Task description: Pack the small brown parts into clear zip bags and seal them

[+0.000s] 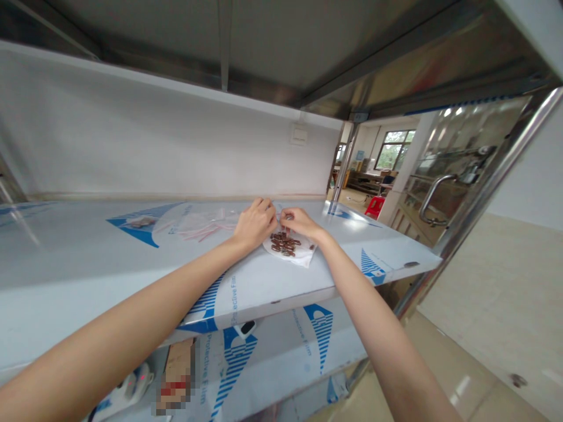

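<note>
On the film-covered shelf, brown capsule-like pieces lie in a loose pile on a white sheet or bag. My left hand is at the pile's upper left, its fingers curled; whatever they hold, if anything, is too small to name. Just to its right, my right hand is closed in a pinch above the pile, with something small and dark by its fingertips that I cannot make out. Clear plastic bags with pink edges lie left of my left hand.
A small packet lies farther left on the shelf. A metal shelf hangs overhead and a white wall stands behind. Metal posts rise at the right. Below, a lower shelf holds a cardboard piece.
</note>
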A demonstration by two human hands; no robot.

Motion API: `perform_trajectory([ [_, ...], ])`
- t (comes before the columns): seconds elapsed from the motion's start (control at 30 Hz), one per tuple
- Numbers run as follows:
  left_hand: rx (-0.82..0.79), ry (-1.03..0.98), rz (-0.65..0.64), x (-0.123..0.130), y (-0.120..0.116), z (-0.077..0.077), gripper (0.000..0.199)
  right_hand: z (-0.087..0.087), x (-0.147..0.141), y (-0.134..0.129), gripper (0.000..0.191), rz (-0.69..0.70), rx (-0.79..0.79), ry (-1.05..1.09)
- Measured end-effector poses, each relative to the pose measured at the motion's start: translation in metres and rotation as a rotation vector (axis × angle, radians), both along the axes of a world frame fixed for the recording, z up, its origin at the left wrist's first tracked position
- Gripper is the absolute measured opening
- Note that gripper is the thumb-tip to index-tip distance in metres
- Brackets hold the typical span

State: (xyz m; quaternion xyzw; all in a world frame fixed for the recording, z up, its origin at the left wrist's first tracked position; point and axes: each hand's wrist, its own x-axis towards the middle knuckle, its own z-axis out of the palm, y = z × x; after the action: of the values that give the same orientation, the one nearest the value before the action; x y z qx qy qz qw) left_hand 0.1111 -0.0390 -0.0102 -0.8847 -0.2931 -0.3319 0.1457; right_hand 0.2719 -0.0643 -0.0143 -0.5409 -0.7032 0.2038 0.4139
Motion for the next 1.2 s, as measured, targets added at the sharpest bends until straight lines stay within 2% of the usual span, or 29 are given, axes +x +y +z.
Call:
perform_trajectory([
  [0.17,0.110,-0.059,-0.022,-0.004,0.003,-0.001,0.018,0.000,0.001,0.004,0.014,-0.070,0.180,0.091],
  [0.3,-0.027,-0.152,-0.141,-0.002,0.016,-0.012,0.029,-0.001,-0.001,0.007,0.023,-0.015,0.153,0.214],
  [0.37,-0.207,-0.249,-0.219,0.001,0.024,-0.019,0.040,-0.001,0.000,0.008,0.021,0.014,0.126,0.242],
  [0.43,-0.472,-0.362,-0.265,0.003,0.031,-0.023,0.047,0.001,0.000,0.008,0.020,0.028,0.116,0.291],
  [0.57,-0.992,-0.454,-0.375,0.003,0.036,-0.023,0.050,0.006,0.002,0.006,0.022,0.049,0.137,0.437],
  [0.67,-1.177,-0.549,-0.432,0.001,0.034,-0.018,0.064,0.009,0.003,0.006,0.025,0.083,0.125,0.531],
  [0.73,-1.223,-0.653,-0.438,-0.002,0.035,-0.015,0.071,0.009,0.004,0.006,0.026,0.092,0.105,0.560],
  [0.83,-1.239,-0.734,-0.458,-0.007,0.040,-0.013,0.062,0.006,0.007,0.006,0.024,0.077,0.058,0.555],
  [0.97,-1.195,-0.793,-0.408,-0.012,0.051,-0.015,0.051,0.002,0.010,0.006,0.018,-0.003,-0.062,0.490],
  [1.1,-1.122,-0.791,-0.407,-0.012,0.059,-0.018,0.047,0.003,0.012,0.003,0.024,-0.066,-0.172,0.391],
  [1.2,-1.067,-0.767,-0.409,-0.010,0.061,-0.020,0.047,0.003,0.014,0.003,0.024,-0.090,-0.163,0.334],
])
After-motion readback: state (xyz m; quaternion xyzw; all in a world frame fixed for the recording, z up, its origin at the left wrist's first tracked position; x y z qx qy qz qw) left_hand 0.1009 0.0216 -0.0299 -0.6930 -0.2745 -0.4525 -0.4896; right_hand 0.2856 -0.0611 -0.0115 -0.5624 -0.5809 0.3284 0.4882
